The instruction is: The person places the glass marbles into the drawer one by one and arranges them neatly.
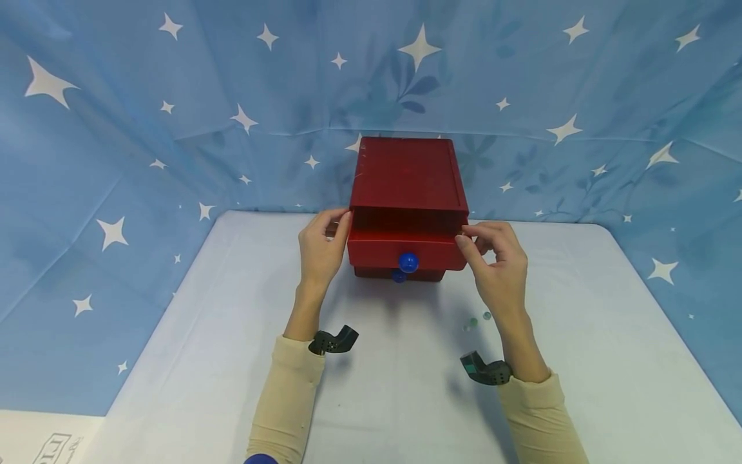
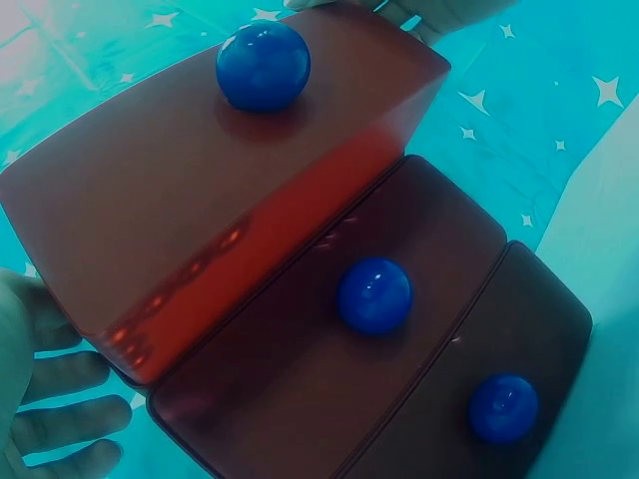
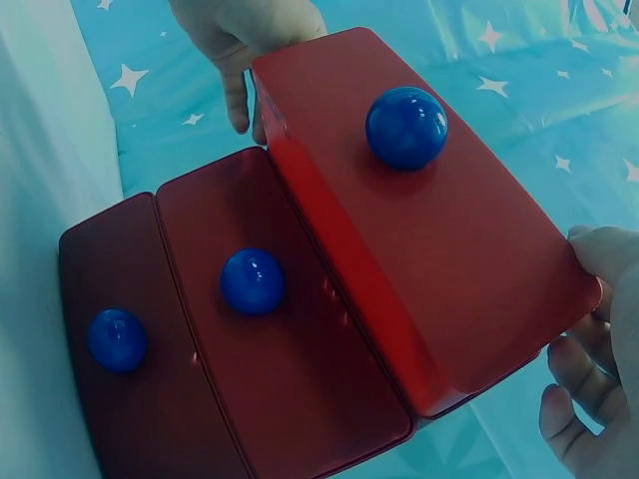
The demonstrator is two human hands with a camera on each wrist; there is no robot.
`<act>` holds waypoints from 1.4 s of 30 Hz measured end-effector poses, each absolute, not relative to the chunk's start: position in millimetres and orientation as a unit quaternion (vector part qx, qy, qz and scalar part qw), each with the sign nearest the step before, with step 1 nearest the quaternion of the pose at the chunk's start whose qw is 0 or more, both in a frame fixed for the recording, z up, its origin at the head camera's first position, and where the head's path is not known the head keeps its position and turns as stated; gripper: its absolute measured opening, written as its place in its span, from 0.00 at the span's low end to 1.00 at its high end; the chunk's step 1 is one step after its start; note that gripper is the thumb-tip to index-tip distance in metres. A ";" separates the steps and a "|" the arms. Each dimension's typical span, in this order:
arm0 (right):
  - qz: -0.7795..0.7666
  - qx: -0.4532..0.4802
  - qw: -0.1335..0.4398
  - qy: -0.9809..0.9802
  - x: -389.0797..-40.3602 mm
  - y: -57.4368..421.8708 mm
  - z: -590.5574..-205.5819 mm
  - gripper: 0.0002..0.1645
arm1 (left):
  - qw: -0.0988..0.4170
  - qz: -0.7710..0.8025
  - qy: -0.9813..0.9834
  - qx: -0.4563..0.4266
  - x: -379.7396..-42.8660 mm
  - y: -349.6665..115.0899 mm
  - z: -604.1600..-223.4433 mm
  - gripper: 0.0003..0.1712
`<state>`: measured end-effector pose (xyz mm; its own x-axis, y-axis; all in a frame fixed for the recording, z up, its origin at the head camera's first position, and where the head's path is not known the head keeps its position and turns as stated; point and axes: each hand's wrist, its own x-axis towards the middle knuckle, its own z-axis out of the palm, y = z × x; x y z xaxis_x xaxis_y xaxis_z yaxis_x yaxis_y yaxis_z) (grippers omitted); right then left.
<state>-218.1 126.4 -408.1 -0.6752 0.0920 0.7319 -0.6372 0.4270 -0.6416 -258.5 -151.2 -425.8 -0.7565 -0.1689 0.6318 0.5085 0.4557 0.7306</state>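
A red cabinet with three drawers stands at the back of the table. Its top drawer is pulled partway out, with a blue round knob on its front. At the drawer's left edge, my left hand holds it between thumb and forefinger. My right hand pinches the right front corner, thumb on the front face and other fingers curled behind. Below, the middle drawer and bottom drawer are closed, each with its own blue knob. Only part of the top drawer's inside shows.
Several small greenish glass-like pieces lie on the white table, left of the right forearm. A blue curtain with white stars hangs right behind the cabinet. A dark camera is strapped on each wrist.
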 end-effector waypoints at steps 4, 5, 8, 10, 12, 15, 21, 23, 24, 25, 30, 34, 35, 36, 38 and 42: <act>0.506 0.176 0.359 -0.764 -217.8 126.3 -407.9 0.15 | 0.335 -0.510 -0.784 -0.110 -258.3 -150.9 -425.6 0.14; 0.506 0.177 0.360 -0.764 -217.9 126.5 -407.9 0.15 | 0.335 -0.510 -0.784 -0.110 -258.4 -151.0 -425.8 0.14; 0.503 0.181 0.362 -0.764 -218.0 127.3 -407.8 0.15 | 0.336 -0.510 -0.784 -0.110 -258.3 -151.1 -425.9 0.14; 0.498 0.183 0.364 -0.765 -218.1 127.7 -407.2 0.15 | 0.337 -0.509 -0.785 -0.111 -258.3 -151.0 -425.6 0.14; 0.493 0.183 0.366 -0.768 -217.8 128.4 -406.4 0.15 | 0.337 -0.507 -0.786 -0.110 -258.4 -151.0 -425.7 0.14; 0.485 0.185 0.371 -0.770 -217.1 130.5 -405.5 0.15 | 0.337 -0.505 -0.787 -0.110 -258.4 -150.6 -426.3 0.14; 0.485 0.196 0.375 -0.765 -214.5 135.2 -402.0 0.15 | 0.345 -0.504 -0.785 -0.109 -259.9 -150.8 -426.7 0.13; 0.488 0.200 0.369 -0.766 -212.5 137.0 -400.3 0.15 | 0.348 -0.504 -0.783 -0.108 -260.6 -150.9 -426.4 0.13; 0.488 0.201 0.366 -0.767 -211.5 138.0 -399.8 0.14 | 0.348 -0.505 -0.782 -0.108 -260.7 -151.0 -426.3 0.13; 0.489 0.201 0.363 -0.767 -210.6 139.0 -399.3 0.15 | 0.348 -0.506 -0.782 -0.107 -260.9 -151.0 -426.1 0.13; 0.483 0.203 0.357 -0.774 -206.6 143.2 -398.5 0.16 | 0.349 -0.509 -0.780 -0.103 -261.0 -151.4 -426.0 0.13; 0.479 0.199 0.360 -0.775 -205.1 145.2 -399.5 0.17 | 0.356 -0.505 -0.780 -0.102 -261.7 -151.3 -426.3 0.13; 0.480 0.198 0.361 -0.775 -204.8 145.6 -400.0 0.18 | 0.358 -0.505 -0.779 -0.102 -261.9 -151.0 -426.3 0.12; 0.479 0.198 0.361 -0.775 -204.1 146.3 -400.6 0.18 | 0.360 -0.506 -0.777 -0.102 -261.9 -150.7 -426.2 0.12; 0.477 0.194 0.364 -0.776 -202.9 147.2 -401.9 0.18 | 0.366 -0.509 -0.772 -0.102 -261.8 -149.9 -426.1 0.12; 0.473 0.191 0.367 -0.778 -198.1 147.7 -401.7 0.17 | 0.384 -0.515 -0.759 -0.105 -260.9 -148.2 -425.4 0.10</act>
